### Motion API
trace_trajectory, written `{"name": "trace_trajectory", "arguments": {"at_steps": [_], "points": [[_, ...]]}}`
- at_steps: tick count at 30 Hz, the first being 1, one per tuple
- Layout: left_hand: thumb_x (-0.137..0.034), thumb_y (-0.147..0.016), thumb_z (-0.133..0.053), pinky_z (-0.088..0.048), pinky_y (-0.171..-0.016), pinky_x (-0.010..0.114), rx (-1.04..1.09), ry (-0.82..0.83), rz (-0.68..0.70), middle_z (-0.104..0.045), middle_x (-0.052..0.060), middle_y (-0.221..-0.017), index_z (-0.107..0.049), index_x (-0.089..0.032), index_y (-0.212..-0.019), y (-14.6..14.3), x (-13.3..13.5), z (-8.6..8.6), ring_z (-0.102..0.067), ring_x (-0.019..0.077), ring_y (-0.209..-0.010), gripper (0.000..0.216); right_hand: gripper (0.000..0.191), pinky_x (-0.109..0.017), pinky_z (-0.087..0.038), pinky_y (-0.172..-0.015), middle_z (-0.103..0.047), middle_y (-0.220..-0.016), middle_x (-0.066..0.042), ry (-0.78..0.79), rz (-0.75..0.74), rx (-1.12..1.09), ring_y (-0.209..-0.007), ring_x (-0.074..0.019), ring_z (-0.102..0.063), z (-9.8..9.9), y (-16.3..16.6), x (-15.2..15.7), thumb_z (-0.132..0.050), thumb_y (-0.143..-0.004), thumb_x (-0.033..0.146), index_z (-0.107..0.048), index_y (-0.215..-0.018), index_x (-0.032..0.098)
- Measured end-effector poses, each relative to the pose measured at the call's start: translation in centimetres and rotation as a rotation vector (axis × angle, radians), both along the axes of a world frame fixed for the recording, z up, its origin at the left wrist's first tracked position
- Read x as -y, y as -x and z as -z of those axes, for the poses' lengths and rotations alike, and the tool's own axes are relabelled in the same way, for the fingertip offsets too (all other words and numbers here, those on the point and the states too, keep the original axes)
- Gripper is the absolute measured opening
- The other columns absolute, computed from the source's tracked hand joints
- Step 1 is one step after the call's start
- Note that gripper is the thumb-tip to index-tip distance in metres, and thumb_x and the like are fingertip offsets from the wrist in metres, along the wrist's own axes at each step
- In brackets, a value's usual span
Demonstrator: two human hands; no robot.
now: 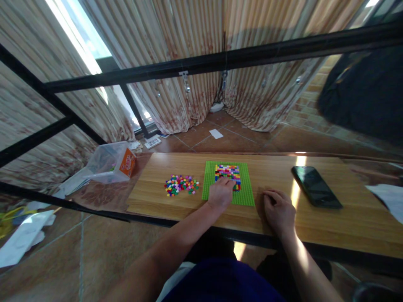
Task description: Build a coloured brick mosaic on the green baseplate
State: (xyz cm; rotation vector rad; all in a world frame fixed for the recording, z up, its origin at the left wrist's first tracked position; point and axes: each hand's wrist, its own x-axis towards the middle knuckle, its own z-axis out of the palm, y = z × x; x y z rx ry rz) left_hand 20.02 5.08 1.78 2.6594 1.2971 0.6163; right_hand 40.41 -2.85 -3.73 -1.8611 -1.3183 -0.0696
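A green baseplate [243, 197] lies on the wooden table, with a block of small multicoloured bricks [227, 170] built up on its middle. My left hand [221, 193] is over the lower part of that block, its fingers bent down and close together against the bricks. Whatever may be under those fingertips is hidden. To the right of the baseplate, my right hand [279, 210] rests on the tabletop, loosely curled into a fist with nothing visible in it. Left of the baseplate, a loose pile of small coloured bricks [181, 185] is spread on the wood.
A black phone [315, 187] lies on the table [264, 167] at the right. Beyond the left end stands a clear plastic box [108, 161] with an orange label. Black metal bars [201, 66] cross behind the table, before curtains [189, 29]. White paper [388, 199] lies at far right.
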Motion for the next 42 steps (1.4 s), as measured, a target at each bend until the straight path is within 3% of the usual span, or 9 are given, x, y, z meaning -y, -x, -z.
{"name": "trace_trajectory", "arguments": {"at_steps": [7, 10, 15, 19, 27, 32, 42], "points": [[-0.020, -0.098, -0.051, -0.055, -0.091, 0.033, 0.111, 0.040, -0.025, -0.067, 0.006, -0.117, -0.064, -0.022, -0.122, 1.6, 1.4, -0.3, -0.061, 0.0207, -0.107, 0.027, 0.031, -0.042, -0.053, -0.089, -0.073, -0.100, -0.011, 0.001, 0.005, 0.001, -0.095, -0.0256, -0.066, 0.5, -0.4, 0.0, -0.051, -0.086, 0.039, -0.074, -0.084, 0.019], [-0.019, -0.097, -0.052, -0.053, -0.096, 0.035, 0.214, 0.050, -0.123, -0.067, 0.007, -0.117, -0.063, -0.021, -0.123, 4.7, 2.2, -0.3, -0.062, 0.0209, -0.109, 0.028, 0.032, -0.042, -0.053, -0.089, -0.073, -0.100, -0.011, 0.006, 0.007, 0.009, -0.095, -0.0264, -0.066, 0.5, -0.4, 0.0, -0.051, -0.086, 0.039, -0.074, -0.085, 0.019], [-0.012, -0.094, -0.051, -0.054, -0.091, 0.034, 0.233, 0.099, -0.349, -0.069, 0.006, -0.106, -0.066, -0.020, -0.110, 11.0, 2.5, 0.3, -0.065, 0.0191, -0.098, 0.023, 0.030, -0.041, -0.053, -0.088, -0.073, -0.098, -0.010, -0.002, 0.007, 0.019, -0.094, -0.0261, -0.066, 0.5, -0.4, 0.0, -0.051, -0.085, 0.039, -0.074, -0.085, 0.019], [-0.013, -0.091, -0.057, -0.054, -0.089, 0.033, 0.210, 0.151, -0.415, -0.070, 0.006, -0.105, -0.067, -0.021, -0.109, 13.1, 2.3, 0.6, -0.066, 0.0198, -0.098, 0.022, 0.028, -0.041, -0.052, -0.087, -0.072, -0.097, -0.010, -0.013, 0.010, 0.017, -0.093, -0.0256, -0.065, 0.4, -0.4, 0.0, -0.052, -0.085, 0.037, -0.074, -0.084, 0.019], [-0.008, -0.090, -0.054, -0.054, -0.093, 0.037, 0.112, 0.185, -0.454, -0.072, 0.009, -0.109, -0.067, -0.020, -0.115, 13.3, 2.2, 0.8, -0.067, 0.0230, -0.103, 0.031, 0.028, -0.041, -0.051, -0.088, -0.072, -0.098, -0.010, -0.003, 0.004, 0.002, -0.095, -0.0255, -0.064, 0.1, -0.1, 0.0, -0.051, -0.085, 0.037, -0.074, -0.083, 0.020], [-0.009, -0.091, -0.052, -0.054, -0.091, 0.035, 0.241, 0.152, -0.418, -0.071, 0.007, -0.104, -0.070, -0.020, -0.106, 13.0, 2.1, 0.4, -0.066, 0.0207, -0.099, 0.026, 0.030, -0.040, -0.052, -0.086, -0.072, -0.099, -0.011, 0.009, 0.002, -0.014, -0.093, -0.0246, -0.065, 0.0, 0.0, 0.0, -0.051, -0.085, 0.037, -0.074, -0.085, 0.020], [-0.005, -0.087, -0.057, -0.054, -0.086, 0.031, 0.488, 0.208, -0.199, -0.070, 0.004, -0.092, -0.072, -0.019, -0.094, 6.1, 1.1, -1.4, -0.066, 0.0169, -0.091, 0.022, 0.028, -0.041, -0.052, -0.088, -0.072, -0.099, -0.011, -0.005, 0.004, -0.017, -0.095, -0.0248, -0.065, 0.0, 0.0, -0.1, -0.052, -0.086, 0.036, -0.074, -0.085, 0.019]]}}
